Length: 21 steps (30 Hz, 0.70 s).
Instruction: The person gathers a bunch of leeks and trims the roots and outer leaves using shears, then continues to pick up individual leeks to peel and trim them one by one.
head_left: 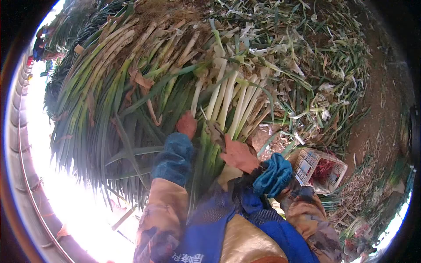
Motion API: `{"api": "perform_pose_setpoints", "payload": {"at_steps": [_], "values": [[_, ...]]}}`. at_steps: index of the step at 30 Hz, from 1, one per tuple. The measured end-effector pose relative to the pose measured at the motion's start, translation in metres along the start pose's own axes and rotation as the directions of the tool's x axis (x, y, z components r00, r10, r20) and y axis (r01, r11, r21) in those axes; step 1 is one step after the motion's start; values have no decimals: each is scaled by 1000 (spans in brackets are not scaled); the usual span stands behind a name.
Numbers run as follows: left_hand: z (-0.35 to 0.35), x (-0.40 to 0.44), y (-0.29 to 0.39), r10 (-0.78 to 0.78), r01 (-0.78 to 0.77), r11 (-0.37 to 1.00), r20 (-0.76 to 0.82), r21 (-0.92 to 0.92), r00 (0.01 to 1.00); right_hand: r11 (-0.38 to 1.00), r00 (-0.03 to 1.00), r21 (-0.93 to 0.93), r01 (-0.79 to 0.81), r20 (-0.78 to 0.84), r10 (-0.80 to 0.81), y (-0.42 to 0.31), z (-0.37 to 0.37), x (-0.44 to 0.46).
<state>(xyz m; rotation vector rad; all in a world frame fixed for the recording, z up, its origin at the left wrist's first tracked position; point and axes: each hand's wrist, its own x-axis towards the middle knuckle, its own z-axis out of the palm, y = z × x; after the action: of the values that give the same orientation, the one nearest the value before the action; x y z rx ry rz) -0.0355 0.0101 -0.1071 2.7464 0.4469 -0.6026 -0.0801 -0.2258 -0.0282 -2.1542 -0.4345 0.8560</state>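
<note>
My left hand (187, 125) is closed around a long green onion (196, 98), whose white stem rises above the fist. My right hand (239, 154) is at the right side of a row of peeled green onions (232, 103) with white stems pointing away from me. Its fingers are bent inward and partly hidden by a dark brown, withered-looking piece (215, 131); I cannot make out what they grip. Left of my hands lies a big heap of unpeeled green onions (101, 96), their roots at the top and their leaves trailing down.
Stripped leaves and peelings (307, 65) are piled at the upper right. A pale plastic basket (302, 166) holding red strings (323, 168) stands right of my right arm. Bare soil (386, 87) runs along the far right, and a railing (33, 193) curves along the left.
</note>
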Motion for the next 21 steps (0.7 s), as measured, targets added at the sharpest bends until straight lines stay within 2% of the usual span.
{"api": "perform_pose_setpoints", "payload": {"at_steps": [2, 5, 8, 11, 16, 18, 21], "values": [[-3, -2, 8, -46, 46, 999, -15, -19, 999, 1000, 1000, -2, -11, -25, 11, 2, -2, 13], [-15, -12, 12, 5, 9, 989, 98, -149, 995, 998, 994, -38, -56, -100, 52, 11, -2, 25], [-8, -20, 26, 26, 9, 923, 84, -384, 996, 992, 990, -12, -127, -65, 126, 9, -17, 20], [17, -23, 42, 46, -109, 813, -123, -572, 991, 983, 983, -27, -180, -29, 179, 11, -26, 21], [19, -24, 55, 73, -98, 796, -65, -598, 995, 972, 963, -54, -230, -155, 220, 25, -36, 41], [23, -24, 58, 60, -66, 813, -29, -579, 998, 959, 959, -113, -261, -144, 244, 19, -37, 41], [30, -24, 59, 24, -16, 895, 14, -445, 1000, 958, 959, -120, -261, -145, 243, 23, -40, 45]]}}
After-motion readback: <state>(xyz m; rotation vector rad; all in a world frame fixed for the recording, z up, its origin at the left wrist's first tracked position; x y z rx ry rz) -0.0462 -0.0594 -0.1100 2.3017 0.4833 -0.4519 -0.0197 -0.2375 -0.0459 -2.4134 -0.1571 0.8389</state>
